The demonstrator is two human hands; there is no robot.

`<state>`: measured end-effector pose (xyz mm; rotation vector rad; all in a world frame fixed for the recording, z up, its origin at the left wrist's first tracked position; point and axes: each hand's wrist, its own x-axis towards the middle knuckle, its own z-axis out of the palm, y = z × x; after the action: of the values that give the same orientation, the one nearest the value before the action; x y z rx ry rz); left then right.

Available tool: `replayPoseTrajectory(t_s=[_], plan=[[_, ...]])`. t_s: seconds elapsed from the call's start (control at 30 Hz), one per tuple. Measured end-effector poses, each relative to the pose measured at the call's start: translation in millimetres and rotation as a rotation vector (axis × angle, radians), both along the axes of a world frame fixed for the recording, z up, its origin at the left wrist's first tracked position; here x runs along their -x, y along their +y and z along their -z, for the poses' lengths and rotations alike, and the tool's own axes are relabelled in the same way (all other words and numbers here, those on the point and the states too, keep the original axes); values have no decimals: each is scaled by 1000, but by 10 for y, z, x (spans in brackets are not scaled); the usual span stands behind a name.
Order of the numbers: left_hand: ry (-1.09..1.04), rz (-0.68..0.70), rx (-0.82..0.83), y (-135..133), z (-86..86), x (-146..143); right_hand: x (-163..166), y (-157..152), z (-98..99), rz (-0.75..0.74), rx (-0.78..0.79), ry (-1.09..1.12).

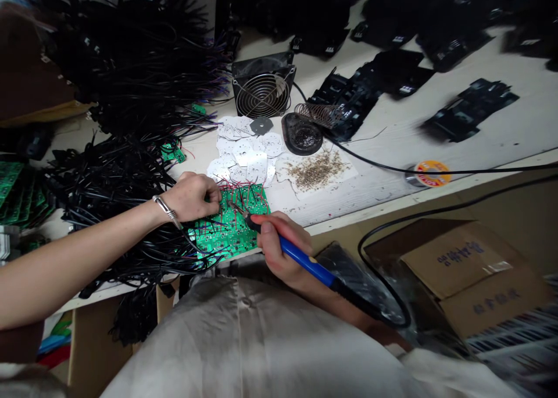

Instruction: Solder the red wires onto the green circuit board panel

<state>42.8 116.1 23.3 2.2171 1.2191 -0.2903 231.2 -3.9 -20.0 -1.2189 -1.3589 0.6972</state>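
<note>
My right hand (281, 244) is wrapped round the blue handle of a soldering iron (305, 262). Its tip points up and left, over a green circuit board panel (231, 235) at the table's front edge. Red and dark wires stand out from the panel. At the panel's upper left, my left hand (196, 196) is closed, thumb and fingers pinched together close to the wires; what lies between the fingertips is too small to make out. A bundle of black cables (131, 235) runs beneath my left forearm to the panel.
Behind the panel lie white perforated discs (248, 151), a small fan (264, 90), a coiled-spring iron stand (320, 116) and scattered brown bits (316, 171). A solder reel (429, 173) sits near the right edge. The iron's cord (370, 229) loops past cardboard boxes (462, 264).
</note>
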Motion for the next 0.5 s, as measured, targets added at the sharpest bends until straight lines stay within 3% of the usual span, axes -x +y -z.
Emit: replayPoseTrajectory(t_s=[0.5], plan=[[5, 29, 33, 38, -19, -5, 21, -7, 29, 12, -25, -47]])
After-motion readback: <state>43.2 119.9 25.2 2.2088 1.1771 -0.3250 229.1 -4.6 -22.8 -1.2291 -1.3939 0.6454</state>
